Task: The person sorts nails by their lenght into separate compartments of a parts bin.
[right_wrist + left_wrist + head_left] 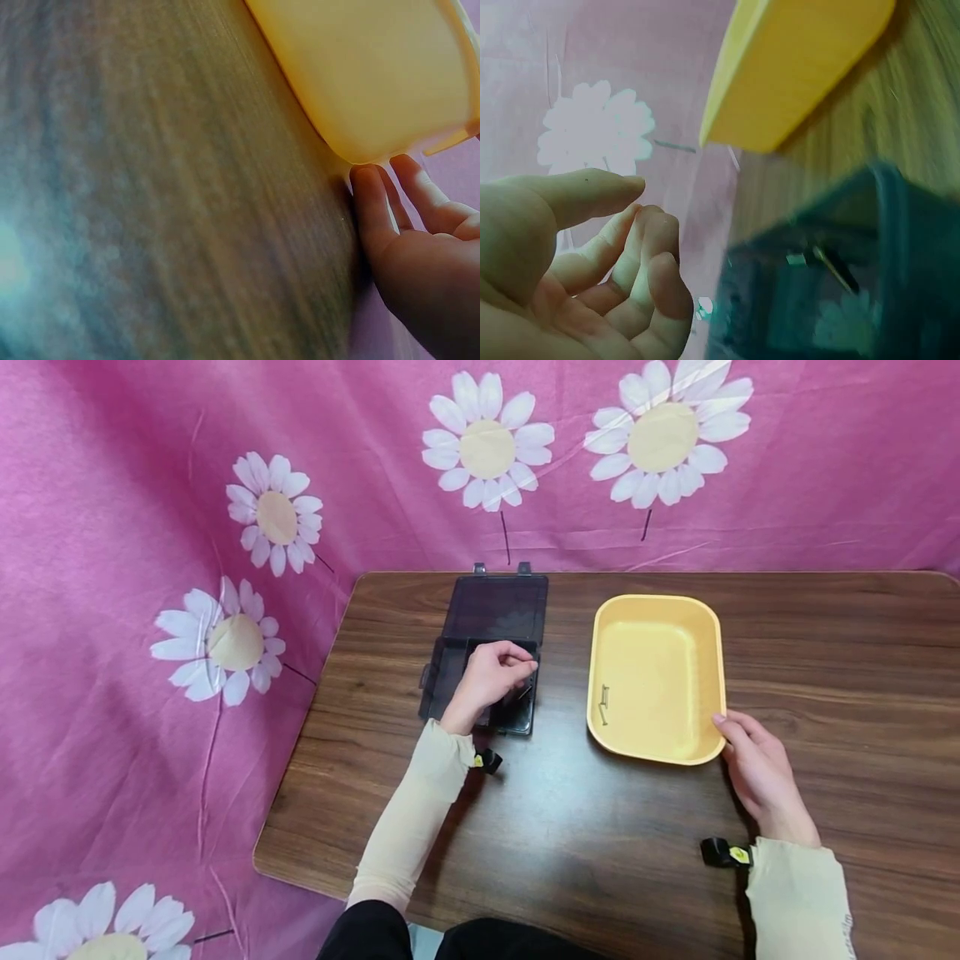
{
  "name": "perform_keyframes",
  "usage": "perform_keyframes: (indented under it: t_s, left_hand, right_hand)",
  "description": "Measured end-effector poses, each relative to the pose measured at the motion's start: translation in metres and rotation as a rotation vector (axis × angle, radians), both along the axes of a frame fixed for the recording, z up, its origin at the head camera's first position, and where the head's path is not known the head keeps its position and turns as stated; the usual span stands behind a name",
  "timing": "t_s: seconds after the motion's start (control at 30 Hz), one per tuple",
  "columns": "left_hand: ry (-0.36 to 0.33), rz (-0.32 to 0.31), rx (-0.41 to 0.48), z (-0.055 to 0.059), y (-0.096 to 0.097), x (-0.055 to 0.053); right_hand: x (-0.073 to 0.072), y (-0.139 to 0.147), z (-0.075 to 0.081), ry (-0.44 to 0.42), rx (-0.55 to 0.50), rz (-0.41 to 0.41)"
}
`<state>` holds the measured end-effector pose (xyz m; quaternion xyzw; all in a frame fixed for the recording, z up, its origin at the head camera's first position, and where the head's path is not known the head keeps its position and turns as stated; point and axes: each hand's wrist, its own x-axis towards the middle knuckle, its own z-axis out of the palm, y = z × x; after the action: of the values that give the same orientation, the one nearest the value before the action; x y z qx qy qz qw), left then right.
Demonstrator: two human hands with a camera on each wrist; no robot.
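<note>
In the head view my left hand [491, 677] hovers over a black plastic case [446, 681] whose lid [497, 608] is folded back. The left wrist view has its thumb and index tips close together, the other fingers loosely bent, and nothing visible between them. A thin metal nail or screw [835, 268] shows inside the case just below the hand. My right hand [763, 772] rests its fingertips [367, 180] on the near right corner of a yellow tray [658, 758], its fingers fairly straight. Several small nail-like pieces [603, 704] lie inside the tray at its left.
A brown wooden table [570, 852] bears the case and the tray, which stand apart. A pink curtain [360, 460] with white flowers hangs along the table's back and left edges. A black wrist camera [491, 761] sits by the left sleeve.
</note>
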<state>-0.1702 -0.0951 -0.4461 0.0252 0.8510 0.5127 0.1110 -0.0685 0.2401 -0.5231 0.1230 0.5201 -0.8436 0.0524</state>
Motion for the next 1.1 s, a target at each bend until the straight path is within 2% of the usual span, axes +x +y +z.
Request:
perform_keyframes:
  t_s: [0.17, 0.33, 0.5, 0.63, 0.77, 1.0, 1.1]
  left_hand:
    - [0.012, -0.109, 0.062, 0.008, 0.02, 0.0]
    - [-0.037, -0.203, 0.148, 0.018, 0.044, 0.002]
    - [-0.1, -0.238, 0.234, 0.024, 0.068, 0.006]
    - [-0.141, -0.256, 0.23, 0.025, 0.083, 0.008]
    - [-0.101, -0.311, 0.053, 0.022, 0.095, 0.006]
    - [0.026, -0.409, -0.366, 0.015, 0.116, 0.005]
    - [0.077, -0.47, -0.548, 0.01, 0.126, 0.006]
  right_hand:
    - [0.0, 0.0, 0.0, -0.001, 0.009, -0.004]
    - [0.001, 0.0, 0.001, 0.007, -0.002, -0.008]
    - [0.002, 0.0, 0.001, 0.0, 0.015, -0.011]
    - [0.002, 0.001, 0.001, -0.003, 0.022, -0.011]
    - [0.002, 0.001, 0.0, 0.003, 0.014, -0.011]
    - [0.002, 0.002, 0.0, 0.014, 0.001, -0.006]
    - [0.002, 0.002, 0.0, 0.024, -0.005, -0.001]
